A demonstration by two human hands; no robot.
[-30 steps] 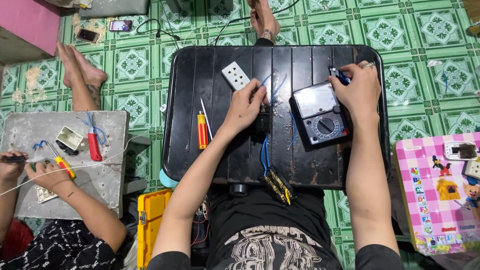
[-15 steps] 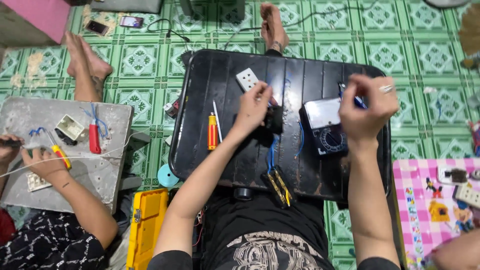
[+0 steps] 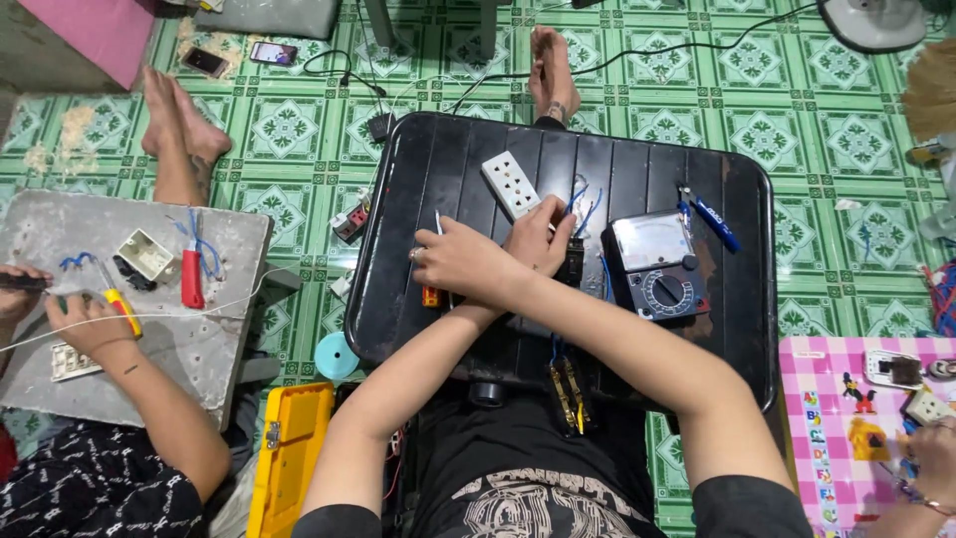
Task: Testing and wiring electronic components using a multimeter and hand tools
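Crossing at the forearms over the black ribbed plastic counter (image 3: 468,169), the person's two hands meet near its middle. The right hand (image 3: 463,261) lies over the left forearm, fingers curled toward the left side of the counter above an orange-handled screwdriver (image 3: 430,296); whether it grips the tool cannot be told. The left hand (image 3: 541,237) is pinched around a small black electrical part (image 3: 573,261) with thin blue wires (image 3: 588,207) rising from it. Just beyond the left hand lies a white rectangular multi-socket outlet plate (image 3: 510,184). Beside the black part sits a black analogue multimeter with a round dial (image 3: 659,265), and past that a blue-handled tool (image 3: 715,221). Yellow-and-black pliers (image 3: 566,391) rest at the counter's near edge. A yellow plastic case (image 3: 289,456) stands on the green patterned tile floor (image 3: 807,110). To the left, another person's hand (image 3: 88,321) works over a grey board (image 3: 204,349).
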